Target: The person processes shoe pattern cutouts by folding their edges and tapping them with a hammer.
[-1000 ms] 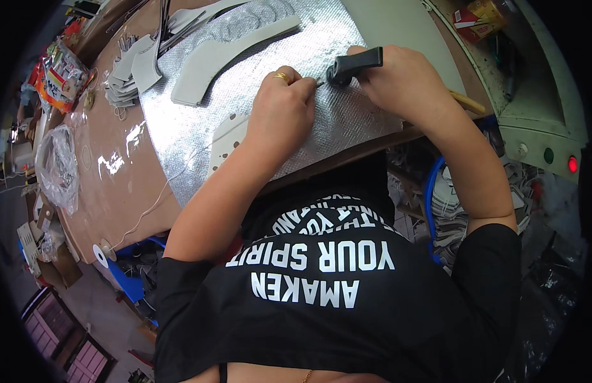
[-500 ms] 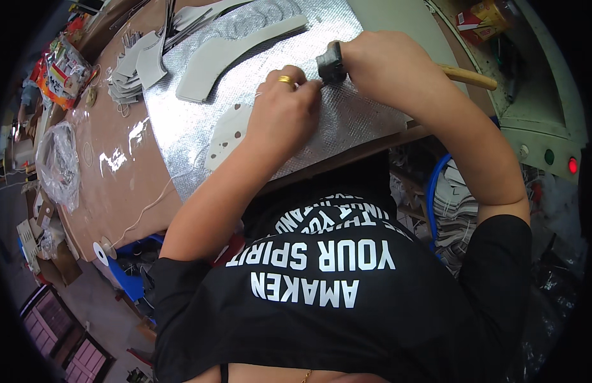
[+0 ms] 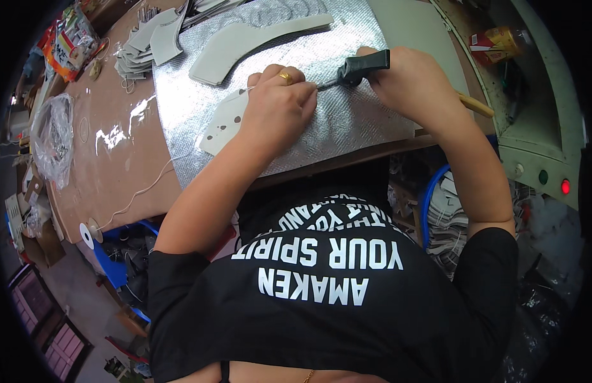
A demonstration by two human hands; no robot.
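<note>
Two hands work on the silver quilted foil mat (image 3: 347,127): left hand (image 3: 280,105) presses flat a pale grey curved cut piece (image 3: 222,121) at mat centre; right hand (image 3: 414,83) grips a black-handled tool (image 3: 363,65), tip beside it. Trimming step, apparently; steady pressure needed next.

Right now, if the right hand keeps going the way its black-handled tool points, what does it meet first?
The right hand holds a black-handled tool pointing left toward the left hand. Pushed straight on, it would likely meet the left hand's fingers pressing the pale cut piece; depth is unclear.
</note>
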